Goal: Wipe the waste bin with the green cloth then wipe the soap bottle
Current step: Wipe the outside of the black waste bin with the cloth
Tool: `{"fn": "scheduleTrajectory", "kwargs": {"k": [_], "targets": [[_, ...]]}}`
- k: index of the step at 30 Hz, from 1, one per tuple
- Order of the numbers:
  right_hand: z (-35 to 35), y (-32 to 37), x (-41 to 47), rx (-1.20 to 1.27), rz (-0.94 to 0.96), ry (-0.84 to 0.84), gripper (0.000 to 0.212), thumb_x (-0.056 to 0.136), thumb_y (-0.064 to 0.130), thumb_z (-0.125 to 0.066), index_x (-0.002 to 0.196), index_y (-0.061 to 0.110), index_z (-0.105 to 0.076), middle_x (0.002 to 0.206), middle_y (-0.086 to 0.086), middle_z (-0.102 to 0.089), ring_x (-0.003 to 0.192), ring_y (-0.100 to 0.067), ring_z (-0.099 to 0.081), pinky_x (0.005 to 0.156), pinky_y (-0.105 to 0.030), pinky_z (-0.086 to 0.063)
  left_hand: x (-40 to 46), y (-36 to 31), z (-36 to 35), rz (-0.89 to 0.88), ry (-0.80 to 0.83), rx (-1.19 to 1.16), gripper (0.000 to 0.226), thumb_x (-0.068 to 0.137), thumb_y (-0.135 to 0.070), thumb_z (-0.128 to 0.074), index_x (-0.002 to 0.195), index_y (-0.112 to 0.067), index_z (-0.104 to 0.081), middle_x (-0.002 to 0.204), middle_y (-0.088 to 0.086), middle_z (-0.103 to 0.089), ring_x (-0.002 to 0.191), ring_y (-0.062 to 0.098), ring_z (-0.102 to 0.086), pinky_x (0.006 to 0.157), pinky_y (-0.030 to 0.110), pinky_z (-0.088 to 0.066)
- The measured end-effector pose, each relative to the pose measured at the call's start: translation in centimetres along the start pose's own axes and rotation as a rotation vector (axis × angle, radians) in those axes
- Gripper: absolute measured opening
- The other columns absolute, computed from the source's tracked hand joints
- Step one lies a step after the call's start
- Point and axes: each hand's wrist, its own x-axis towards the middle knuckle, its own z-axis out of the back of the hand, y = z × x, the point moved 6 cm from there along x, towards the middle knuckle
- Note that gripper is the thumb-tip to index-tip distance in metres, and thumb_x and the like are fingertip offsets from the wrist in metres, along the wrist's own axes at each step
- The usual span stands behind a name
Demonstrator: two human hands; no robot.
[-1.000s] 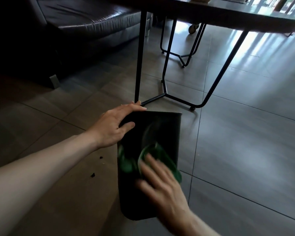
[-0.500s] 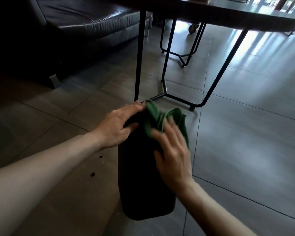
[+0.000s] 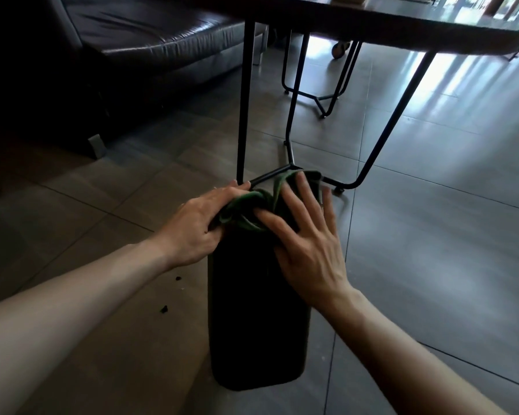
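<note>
1. Where the tiled floor [image 3: 432,235] runs out under a dark table [image 3: 402,28] on thin black legs, with a dark sofa [image 3: 132,40] off to the left, the black waste bin [image 3: 252,319] lies on its side along the tiles, one end near the camera and the other by the table's foot bar.
2. The left hand [image 3: 198,223] rests on the bin's far left edge, fingers loosely curled over it and touching the cloth; it steadies the bin and is closed on that edge.
3. The right hand [image 3: 306,244] lies flat on the bin's upper face, fingers spread apart, pressing the cloth down, not gripping it.
4. The green cloth [image 3: 252,208] is bunched at the bin's far end, between the two hands and partly under the right fingers.
5. A few dark crumbs [image 3: 164,309] lie on the floor left of the bin.
6. By my reading the first step is in hand: wiping the bin. The soap bottle is not in view.
7. The next move probably calls for firm palm pressure so the bunched cloth drags across the face instead of rolling, with the left hand bracing the bin against sliding.
</note>
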Motion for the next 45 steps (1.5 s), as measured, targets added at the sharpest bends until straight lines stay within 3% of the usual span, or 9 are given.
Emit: {"fn": "scheduleTrajectory", "kwargs": {"k": [6, 12, 16, 22, 29, 31, 37, 39, 45], "targets": [[-2.0, 1.3, -2.7, 0.085, 0.027, 0.112, 0.047, 0.098, 0.026, -0.065, 0.144, 0.024, -0.057, 0.154, -0.015, -0.052, 0.152, -0.039, -0.034, 0.12, -0.067, -0.027, -0.3, 1.3, 0.5, 0.04, -0.001, -0.008, 0.058, 0.094, -0.007, -0.065, 0.14, -0.038, -0.051, 0.157, -0.014, -0.042, 0.15, 0.004, -0.029, 0.123, 0.043, -0.028], [-2.3, 4.9, -10.2, 0.084, 0.491, 0.286, 0.04, 0.105, 0.019, -0.058, 0.143, 0.029, -0.057, 0.145, -0.013, -0.055, 0.135, -0.034, -0.054, 0.118, -0.048, -0.039, -1.1, 2.5, 1.4, 0.095, -0.023, -0.023, 0.051, 0.097, -0.017, -0.062, 0.14, -0.041, -0.049, 0.155, -0.015, -0.044, 0.149, 0.003, -0.03, 0.122, 0.044, -0.03], [-0.9, 3.1, -4.9, 0.094, 0.247, 0.084, 0.047, 0.099, 0.024, -0.069, 0.143, 0.033, -0.054, 0.145, -0.014, -0.038, 0.136, -0.037, -0.043, 0.107, -0.048, -0.048, -0.6, 1.5, 0.9, 0.074, -0.02, -0.038, 0.051, 0.097, -0.015, -0.062, 0.14, -0.039, -0.05, 0.156, -0.015, -0.043, 0.149, 0.003, -0.029, 0.123, 0.044, -0.028], [-2.5, 2.8, -2.0, 0.071, 0.135, 0.091, 0.065, 0.102, 0.034, -0.063, 0.159, 0.03, -0.032, 0.167, -0.016, -0.028, 0.158, -0.037, -0.02, 0.124, -0.062, -0.023, 0.0, 0.3, 0.4, 0.008, -0.006, -0.043, 0.048, 0.098, -0.012, -0.062, 0.14, -0.032, -0.053, 0.156, -0.013, -0.044, 0.149, 0.005, -0.031, 0.123, 0.045, -0.029], [-4.1, 6.9, -12.1, 0.062, 0.677, 0.354, 0.05, 0.111, 0.022, -0.045, 0.16, 0.025, -0.035, 0.17, -0.012, -0.024, 0.159, -0.034, -0.017, 0.123, -0.053, -0.031, -0.1, 0.4, 0.1, 0.022, 0.027, -0.053, 0.05, 0.097, -0.011, -0.061, 0.139, -0.037, -0.052, 0.156, -0.016, -0.043, 0.15, 0.002, -0.027, 0.124, 0.045, -0.025], [-3.3, 5.6, -10.0, 0.081, 0.621, 0.305, 0.048, 0.11, 0.021, -0.051, 0.157, 0.023, -0.042, 0.168, -0.014, -0.028, 0.158, -0.034, -0.021, 0.124, -0.053, -0.03, 0.0, 0.5, 0.0, 0.026, 0.024, -0.057, 0.051, 0.097, -0.011, -0.061, 0.138, -0.039, -0.051, 0.156, -0.017, -0.043, 0.15, 0.001, -0.027, 0.124, 0.045, -0.025], [-1.3, -0.6, 0.0, 0.161, -0.021, 0.023, 0.049, 0.104, 0.023, -0.057, 0.152, 0.019, -0.049, 0.164, -0.017, -0.036, 0.158, -0.033, -0.022, 0.123, -0.056, -0.032, 0.6, 0.4, -0.2, 0.018, 0.013, -0.039, 0.052, 0.096, -0.007, -0.063, 0.14, -0.033, -0.052, 0.156, -0.014, -0.043, 0.15, 0.007, -0.03, 0.123, 0.045, -0.028], [-1.9, -0.1, -0.7, 0.174, -0.055, 0.013, 0.045, 0.104, 0.021, -0.055, 0.149, 0.017, -0.053, 0.163, -0.017, -0.038, 0.157, -0.033, -0.024, 0.123, -0.057, -0.031, 0.8, 0.3, -0.2, 0.021, 0.009, -0.033, 0.055, 0.094, -0.002, -0.062, 0.14, -0.031, -0.053, 0.156, -0.012, -0.043, 0.15, 0.007, -0.03, 0.124, 0.043, -0.026], [-4.0, 6.6, -13.6, 0.197, 0.513, 0.346, 0.034, 0.109, 0.02, -0.053, 0.143, 0.02, -0.056, 0.168, -0.015, -0.029, 0.157, -0.035, -0.022, 0.122, -0.052, -0.033, 0.3, 0.9, 0.5, 0.057, 0.018, -0.054, 0.049, 0.096, -0.009, -0.062, 0.137, -0.036, -0.053, 0.156, -0.015, -0.044, 0.149, 0.002, -0.028, 0.124, 0.039, -0.027]]}}
